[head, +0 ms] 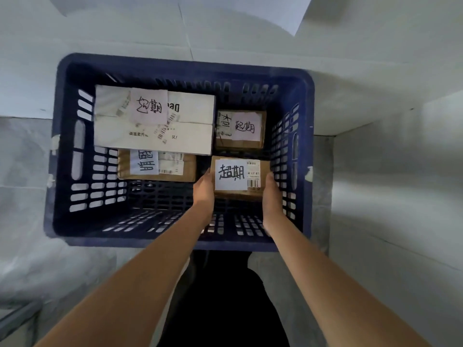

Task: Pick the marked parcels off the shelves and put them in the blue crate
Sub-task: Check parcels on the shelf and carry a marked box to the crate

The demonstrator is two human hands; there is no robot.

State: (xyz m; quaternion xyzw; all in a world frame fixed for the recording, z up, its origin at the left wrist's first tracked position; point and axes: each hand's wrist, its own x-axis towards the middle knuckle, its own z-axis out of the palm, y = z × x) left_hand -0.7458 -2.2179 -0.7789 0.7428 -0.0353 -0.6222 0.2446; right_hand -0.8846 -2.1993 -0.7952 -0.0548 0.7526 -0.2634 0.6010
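A: What sits nearest the camera?

B: Two bare forearms reaching down over the near rim of the blue crate, which stands on a pale floor. Below them, dark clothing fills the bottom middle of the view.

A: And the hands?

B: Both are inside the crate, one at each side of a small brown parcel. The left hand lies against the parcel's left side, fingers pointing away from the camera. The right hand lies against its right side the same way. The fingertips are hidden past the box edges, so I cannot tell whether they curl under it.

A: Where is that parcel exactly?

B: In the crate's right half, near the right wall, its white handwritten label and a barcode sticker facing up. Whether it rests on the crate's floor I cannot tell.

A: What else is in the crate?

B: To the left, a flat brown parcel with a white label. Lying partly over its far edge is a large white box with a pinkish label. In the far right corner sits another brown parcel, also labelled.
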